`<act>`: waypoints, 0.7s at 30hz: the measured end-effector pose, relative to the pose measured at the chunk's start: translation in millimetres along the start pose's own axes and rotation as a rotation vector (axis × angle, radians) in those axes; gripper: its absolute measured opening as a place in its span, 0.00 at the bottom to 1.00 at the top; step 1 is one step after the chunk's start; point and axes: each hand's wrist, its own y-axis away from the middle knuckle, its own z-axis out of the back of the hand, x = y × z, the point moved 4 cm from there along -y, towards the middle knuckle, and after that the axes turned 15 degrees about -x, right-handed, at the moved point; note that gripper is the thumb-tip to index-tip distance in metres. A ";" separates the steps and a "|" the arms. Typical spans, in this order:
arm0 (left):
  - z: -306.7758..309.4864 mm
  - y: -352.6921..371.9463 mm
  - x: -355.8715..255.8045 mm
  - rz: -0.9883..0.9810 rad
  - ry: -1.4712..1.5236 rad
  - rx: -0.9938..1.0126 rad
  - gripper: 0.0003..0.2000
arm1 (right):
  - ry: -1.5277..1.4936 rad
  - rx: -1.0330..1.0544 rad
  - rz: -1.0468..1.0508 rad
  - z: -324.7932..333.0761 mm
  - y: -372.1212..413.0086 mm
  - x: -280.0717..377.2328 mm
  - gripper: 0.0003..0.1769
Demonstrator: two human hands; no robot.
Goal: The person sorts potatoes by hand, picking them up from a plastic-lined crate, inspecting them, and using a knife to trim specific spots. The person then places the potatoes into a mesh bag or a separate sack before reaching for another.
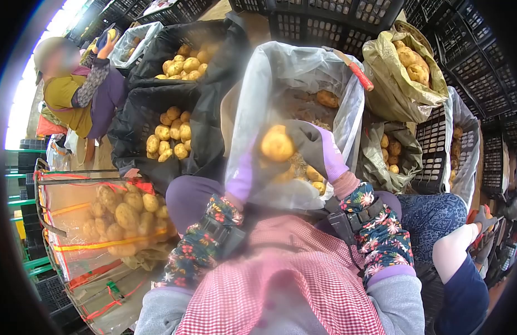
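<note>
A yellow potato [277, 145] is held up over a crate lined with clear plastic [245, 106]. My left hand [259, 170], in a purple and grey glove, is around its lower left side, with the fingers blurred. My right hand [310, 146], gloved the same way, is closed against the potato's right side. Below my hands, in the crate, lie a few potatoes [314, 174] and loose soil. Another potato [327, 99] lies toward the crate's far end. A knife with a red handle [359, 73] rests across the crate's far right rim.
Black-lined crates of potatoes [205, 120] stand to the left, with a mesh-sided bag of potatoes [68, 223] nearer me. Green sacks [375, 84] hold potatoes on the right. Stacked black crates [325, 25] line the back. A person [82, 100] sits at the far left; another person's leg [456, 245] is at right.
</note>
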 end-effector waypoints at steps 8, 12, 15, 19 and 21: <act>-1.4 2.3 17.5 -0.119 -0.093 0.016 0.44 | -0.106 -0.001 -0.019 -2.1 -6.0 -16.3 0.19; 0.6 4.0 9.5 -0.051 -0.009 0.005 0.37 | -0.105 0.097 -0.311 0.8 -20.2 -28.0 0.21; 1.2 3.0 2.5 0.261 0.465 0.212 0.28 | -0.098 0.119 0.123 -10.0 -1.8 2.7 0.25; 8.3 6.1 17.6 0.539 0.734 0.427 0.22 | -0.165 0.295 -0.138 -7.1 -1.0 4.5 0.27; 10.1 4.3 18.5 0.380 0.584 0.457 0.22 | -0.261 0.259 -0.330 -3.9 -3.2 -3.3 0.28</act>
